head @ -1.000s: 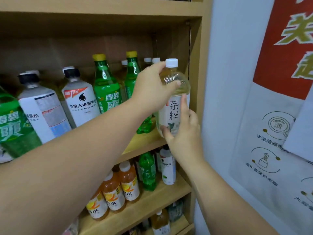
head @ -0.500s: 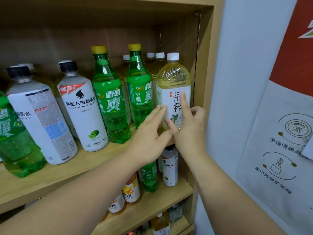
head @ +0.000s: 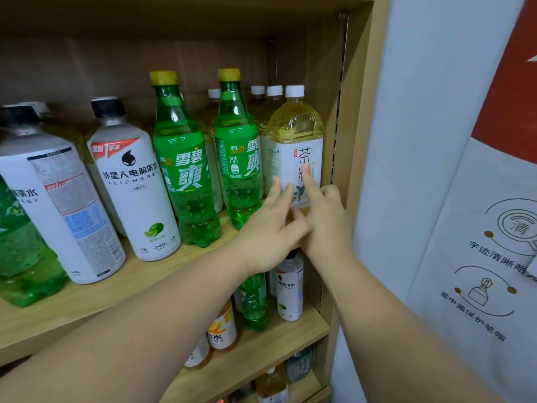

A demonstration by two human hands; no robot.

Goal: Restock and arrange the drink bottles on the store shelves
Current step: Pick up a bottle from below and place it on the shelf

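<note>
Head view: tea bottle [head: 293,146] stood upright on the upper shelf [head: 122,289], long axis vertical, white cap up, at the right end of the front row and close to the cabinet's right side panel [head: 356,112]. White label faced outward, dark characters running top to bottom; pale yellow liquid showed through the clear shoulder. More white-capped bottles [head: 273,91] lined up behind it.

Left hand [head: 270,237] reached in from lower left, fingers [head: 274,189] spread and released, tips laid against the lower label, nothing gripped. Right hand [head: 325,225] came up from lower right, index finger straight and pressed on the label front, remaining fingers loosely curled beside the bottle's base, not wrapped around it. Thumbs of both hands met just below the label.

Left of the tea bottle, touching or nearly so: green soda bottle [head: 238,158] with yellow cap, upright. Second green soda bottle [head: 183,170] further left, then a white electrolyte bottle [head: 133,181] with black cap, then another white bottle [head: 55,205] turned to show its back label, leaning slightly in the wide-angle picture.

Lower shelf [head: 261,353] held orange-drink bottles [head: 222,330], a small green bottle [head: 254,301] and a small white bottle [head: 289,289], all upright. Poster [head: 479,257] with printed characters on the wall to the right.
</note>
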